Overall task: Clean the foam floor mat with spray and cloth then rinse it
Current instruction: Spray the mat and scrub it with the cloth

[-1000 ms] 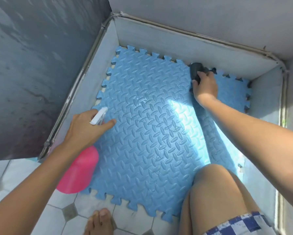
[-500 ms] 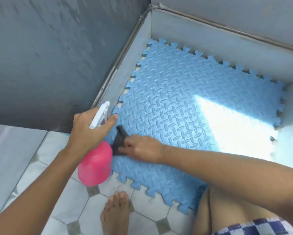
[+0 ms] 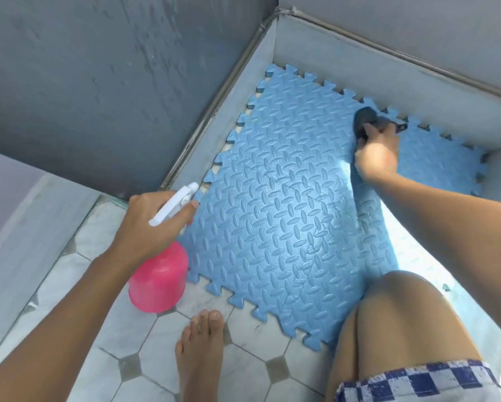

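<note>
Blue foam floor mat (image 3: pixel 287 227) lies in a grey-walled corner beneath both hands. The right hand (image 3: pixel 376 152) grips a dark cloth (image 3: pixel 365 118), mostly hidden under its fingers, at the mat's far edge. The left hand (image 3: pixel 153 219) clasps a pink spray bottle (image 3: pixel 159 280), its neck hidden, beside the mat's near-left edge.

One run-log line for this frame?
phase: wiping | left hand: holds spray bottle | right hand: dark cloth on foam mat far edge
</note>
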Motion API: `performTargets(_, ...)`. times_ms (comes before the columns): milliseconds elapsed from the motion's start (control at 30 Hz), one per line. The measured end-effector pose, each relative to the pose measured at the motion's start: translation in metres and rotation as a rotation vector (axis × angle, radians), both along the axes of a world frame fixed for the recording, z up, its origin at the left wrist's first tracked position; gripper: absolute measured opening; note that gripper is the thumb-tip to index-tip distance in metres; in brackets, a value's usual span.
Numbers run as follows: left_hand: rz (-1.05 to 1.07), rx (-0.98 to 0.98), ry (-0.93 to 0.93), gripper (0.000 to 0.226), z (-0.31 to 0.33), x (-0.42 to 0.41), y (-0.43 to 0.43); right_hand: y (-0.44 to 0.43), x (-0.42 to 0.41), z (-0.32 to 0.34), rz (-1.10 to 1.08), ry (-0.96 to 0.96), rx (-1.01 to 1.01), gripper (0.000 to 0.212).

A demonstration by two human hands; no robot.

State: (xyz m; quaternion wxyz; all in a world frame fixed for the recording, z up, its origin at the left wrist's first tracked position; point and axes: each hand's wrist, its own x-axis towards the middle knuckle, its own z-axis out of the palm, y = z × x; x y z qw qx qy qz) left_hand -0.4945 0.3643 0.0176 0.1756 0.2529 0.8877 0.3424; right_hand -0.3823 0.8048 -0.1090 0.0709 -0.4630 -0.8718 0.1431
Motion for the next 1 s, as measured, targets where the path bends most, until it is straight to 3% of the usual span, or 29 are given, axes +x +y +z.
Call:
performTargets(133, -0.022, -0.099, -0.134, 0.037, 0.003, -0.008, -0.049, -0.110, -0.025, 0.001, 0.334, 0.126, -0.032, 0.039)
performTargets(267, 0.110, -0.176, -0.166, 0.016, 0.006, -0.019, -0.089, -0.236, -0.021, 0.006, 0.863, 0.105, -0.092, 0.042)
performTargets(400, 0.296, -0.123, 0.009, 0.020, 0.009, -0.033, -0.122, -0.298, 0.000, 0.000, 1.596, -0.032, -0.145, 0.041)
performTargets(467, 0.430, -0.022, 0.086, 0.021, 0.010, -0.045, -0.136, -0.287, -0.003, 0.001, 1.751, -0.059, -0.086, 0.041)
performTargets(567, 0.547, 0.148, 0.178, 0.021, 0.008, -0.058, -0.145, -0.243, -0.033, 0.005, 1.609, -0.006, -0.022, 0.041)
performTargets(767, 0.541, 0.164, 0.251, 0.020, 0.002, -0.069, -0.154, -0.157, -0.095, 0.004, 0.711, 0.003, -0.011, 0.038)
performTargets(867, 0.465, 0.084, 0.102, 0.053, 0.004, -0.073, -0.169, -0.171, -0.106, 0.001, 0.496, -0.015, 0.000, 0.035)
performTargets(1000, 0.265, -0.079, -0.075, 0.105, 0.021, -0.076, -0.192, -0.231, -0.096, 0.002, 0.606, 0.017, -0.027, 0.030)
